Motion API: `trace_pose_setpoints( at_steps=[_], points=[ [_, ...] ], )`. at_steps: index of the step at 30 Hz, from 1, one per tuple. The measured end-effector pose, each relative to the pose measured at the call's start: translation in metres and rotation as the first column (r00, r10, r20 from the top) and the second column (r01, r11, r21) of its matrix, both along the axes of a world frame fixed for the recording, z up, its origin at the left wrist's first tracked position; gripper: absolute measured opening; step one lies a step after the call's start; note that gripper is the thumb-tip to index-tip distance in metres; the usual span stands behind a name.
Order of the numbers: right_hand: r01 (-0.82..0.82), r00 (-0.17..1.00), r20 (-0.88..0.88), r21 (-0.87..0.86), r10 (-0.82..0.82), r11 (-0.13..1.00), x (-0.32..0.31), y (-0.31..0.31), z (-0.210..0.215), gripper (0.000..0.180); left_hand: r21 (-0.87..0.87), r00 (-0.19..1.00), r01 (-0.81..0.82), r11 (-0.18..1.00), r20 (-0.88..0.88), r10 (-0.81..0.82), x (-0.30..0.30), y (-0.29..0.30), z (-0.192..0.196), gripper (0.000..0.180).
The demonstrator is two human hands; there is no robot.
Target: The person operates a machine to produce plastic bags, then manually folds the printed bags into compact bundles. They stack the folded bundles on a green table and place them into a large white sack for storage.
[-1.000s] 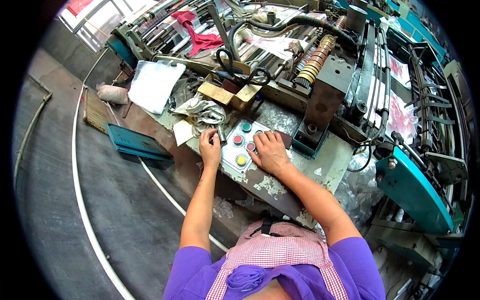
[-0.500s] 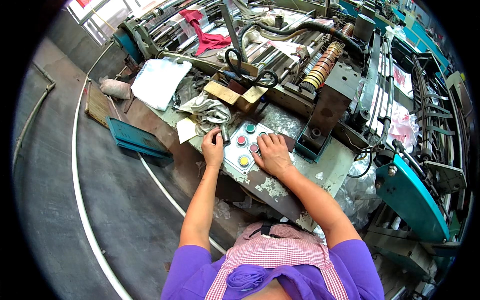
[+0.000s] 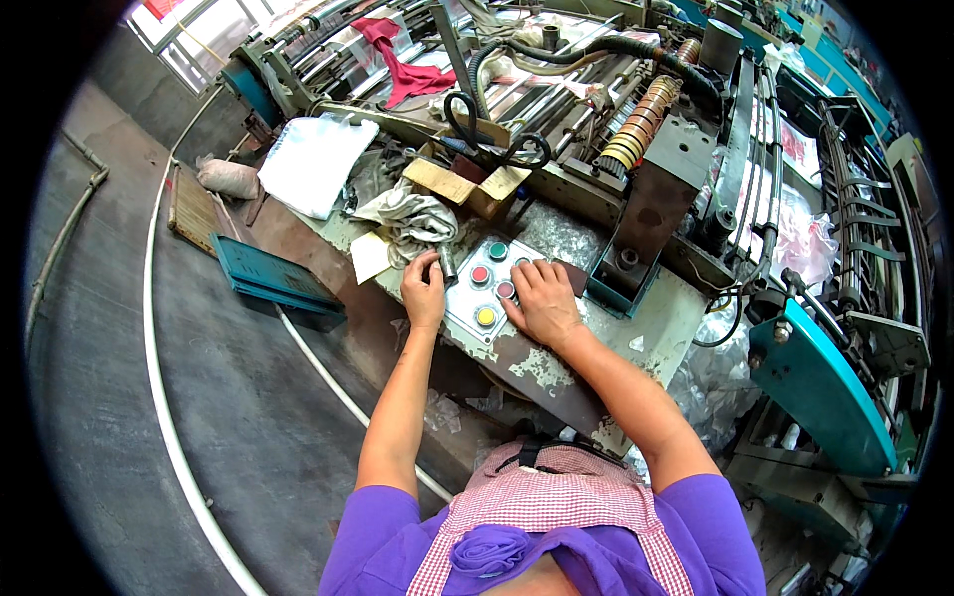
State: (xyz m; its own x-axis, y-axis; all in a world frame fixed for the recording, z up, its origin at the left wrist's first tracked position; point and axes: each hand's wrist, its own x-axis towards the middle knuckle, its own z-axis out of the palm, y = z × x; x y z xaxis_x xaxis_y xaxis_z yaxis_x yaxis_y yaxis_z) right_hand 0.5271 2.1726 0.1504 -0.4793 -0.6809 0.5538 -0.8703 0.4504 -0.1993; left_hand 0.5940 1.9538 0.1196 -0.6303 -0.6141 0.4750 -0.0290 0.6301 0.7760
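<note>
A small control panel point(image 3: 484, 298) with red, green and yellow round buttons lies on the worn edge of a machine bench point(image 3: 646, 328). My left hand point(image 3: 424, 290) rests at the panel's left edge, fingers curled around a small grey knob or switch there. My right hand point(image 3: 542, 301) lies flat on the panel's right side, fingers spread, fingertips by a red button point(image 3: 506, 289). The yellow button point(image 3: 485, 316) sits between my two hands.
Behind the panel lie a crumpled cloth point(image 3: 417, 219), a cardboard box point(image 3: 467, 184) and black hoses. A white sheet stack point(image 3: 316, 162) sits at the left, a teal tray point(image 3: 273, 278) below it. A teal machine guard point(image 3: 820, 387) is at my right. White hose curves across the grey floor.
My left hand has shifted slightly onto the panel's left edge and closed around the knob. My right hand stays on the panel. The view has tilted a little.
</note>
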Motion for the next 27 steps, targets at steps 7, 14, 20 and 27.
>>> trace_pose_setpoints(
  at_steps=[7, 14, 20, 27],
  points=[
    [0.008, 1.0, 0.005, 0.022, -0.008, 1.0, 0.0009, 0.0, 0.0005, 0.045, 0.001, 1.0, 0.0, 1.0, 0.003, 0.0, 0.0004, 0.0013, 0.0031, 0.016],
    [0.01, 1.0, 0.008, 0.028, -0.011, 1.0, 0.0014, -0.0005, 0.0004, 0.046, 0.013, 1.0, 0.006, 1.0, -0.006, -0.006, 0.0003, -0.0013, -0.0016, 0.016],
    [0.018, 1.0, -0.012, 0.019, -0.018, 1.0, 0.0002, -0.0002, -0.0016, 0.046, 0.011, 1.0, 0.013, 1.0, 0.003, -0.013, -0.0003, -0.0006, 0.0001, 0.017],
    [0.015, 1.0, -0.01, 0.01, -0.015, 1.0, 0.0014, -0.0008, -0.0008, 0.046, 0.023, 1.0, 0.019, 1.0, -0.007, -0.019, 0.0008, -0.0014, -0.0013, 0.017]
  ],
)
